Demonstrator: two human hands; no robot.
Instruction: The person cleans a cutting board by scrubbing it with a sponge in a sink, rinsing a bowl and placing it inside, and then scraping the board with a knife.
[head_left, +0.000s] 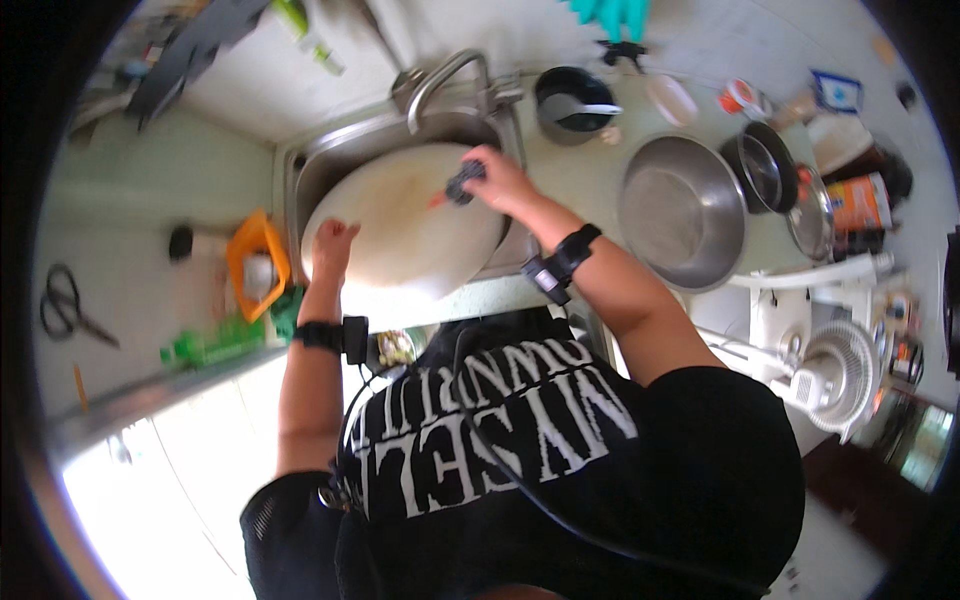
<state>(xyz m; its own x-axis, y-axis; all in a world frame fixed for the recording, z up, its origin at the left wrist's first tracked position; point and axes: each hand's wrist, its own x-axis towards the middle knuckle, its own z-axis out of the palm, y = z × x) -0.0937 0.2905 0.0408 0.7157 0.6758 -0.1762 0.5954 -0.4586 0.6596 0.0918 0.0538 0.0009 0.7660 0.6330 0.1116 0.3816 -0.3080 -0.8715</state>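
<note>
A large oval, whitish board (390, 240) with a brownish stain in its middle rests over the stainless steel sink (330, 142). My right hand (499, 180) grips a dark grey scouring pad (465, 182) above the board's far right part. Beside the pad is a small orange-red thing (436, 200), too blurred to name. My left hand (334, 240) is curled over the board's left side, thumb pointing right; whether its fingers clasp the rim is hidden. A curved metal faucet (442, 79) stands behind the board. Both wrists wear black straps with small devices.
Right of the sink are a dark pot (574, 105) with a white-handled utensil, a wide steel basin (682, 214) and a smaller pot (759, 169). A yellow basket (257, 262), a green bottle (217, 341) and scissors (67, 307) lie left. A white fan (836, 375) stands lower right.
</note>
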